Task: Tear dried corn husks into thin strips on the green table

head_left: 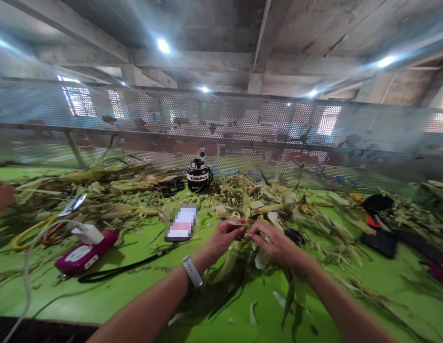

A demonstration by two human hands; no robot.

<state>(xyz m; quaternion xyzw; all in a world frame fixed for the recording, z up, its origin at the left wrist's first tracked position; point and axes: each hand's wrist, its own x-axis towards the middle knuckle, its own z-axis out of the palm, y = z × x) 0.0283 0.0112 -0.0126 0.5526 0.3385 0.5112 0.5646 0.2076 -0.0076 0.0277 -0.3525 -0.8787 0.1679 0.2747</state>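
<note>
My left hand (pixel 226 237), with a pale watch band (pixel 191 271) on its wrist, pinches a small pale strip of husk (pixel 239 222) between thumb and fingers. Close beside it, my right hand (pixel 273 242) has its fingers bent in a pinch; what lies between them is too small to make out. Both hands are over a heap of dry, corn-like leaves and husks (pixel 267 209) on the green tabletop (pixel 142 290). Long greenish leaves (pixel 230 290) hang below the hands.
Left of me are a phone (pixel 181 223), a magenta power bank (pixel 87 255) with a white charger (pixel 88 233), and scissors (pixel 73 207) with yellow and red handles nearby. A black bottle (pixel 198 176) stands before a perforated metal screen (pixel 228 124). Another person's hand (pixel 2 196) shows far left.
</note>
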